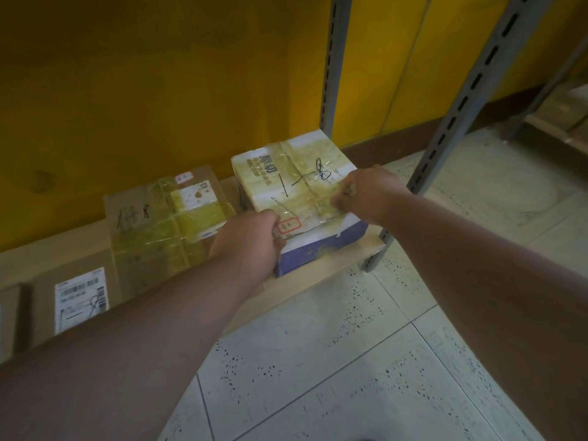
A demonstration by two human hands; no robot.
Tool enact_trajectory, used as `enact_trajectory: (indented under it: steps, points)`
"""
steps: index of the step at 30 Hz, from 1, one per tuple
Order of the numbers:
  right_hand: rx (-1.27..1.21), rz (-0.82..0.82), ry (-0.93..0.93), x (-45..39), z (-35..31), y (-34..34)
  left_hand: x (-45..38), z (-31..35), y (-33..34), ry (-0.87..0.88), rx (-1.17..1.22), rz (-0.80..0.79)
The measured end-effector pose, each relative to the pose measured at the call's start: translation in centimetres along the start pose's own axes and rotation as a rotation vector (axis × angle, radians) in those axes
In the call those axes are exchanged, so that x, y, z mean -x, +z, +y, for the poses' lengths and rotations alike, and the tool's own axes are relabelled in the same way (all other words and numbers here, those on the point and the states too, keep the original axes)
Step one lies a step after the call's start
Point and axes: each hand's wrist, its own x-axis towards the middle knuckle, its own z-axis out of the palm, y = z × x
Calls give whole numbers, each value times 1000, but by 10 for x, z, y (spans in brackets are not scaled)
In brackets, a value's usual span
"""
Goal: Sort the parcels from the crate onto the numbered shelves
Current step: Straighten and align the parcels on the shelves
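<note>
A white and purple parcel (pixel 286 173), wrapped in yellowish tape with handwriting on top, rests at the right end of a low wooden shelf (pixel 321 275). My left hand (pixel 251 240) grips its near left corner by a small red-framed sticker. My right hand (pixel 366 192) holds its right edge, fingers curled on the tape. To its left lies a brown taped parcel (pixel 159 224) marked with handwritten figures. Further left is a cardboard parcel (pixel 79 297) with a white barcode label.
Grey slotted steel uprights (pixel 331 58) (pixel 461 103) frame the shelf's right end. A yellow wall stands behind. Speckled pale floor tiles (pixel 350 361) spread below and to the right. Another low wooden shelf (pixel 563 119) shows at the far right.
</note>
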Motion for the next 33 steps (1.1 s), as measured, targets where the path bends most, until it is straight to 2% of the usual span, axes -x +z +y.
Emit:
enact_trajectory:
  steps: [20, 25, 29, 33]
  points:
    - [-18, 35, -2, 28, -2, 2, 21, 11, 0, -42, -88, -7]
    - [50, 195, -124, 52, -12, -8, 45, 3, -7, -10, -62, 36]
    - [73, 212, -228, 74, -40, -27, 69, -9, -27, -24, 2, -5]
    - [83, 219, -347, 93, -92, -38, 97, -44, -50, -78, 2, 27]
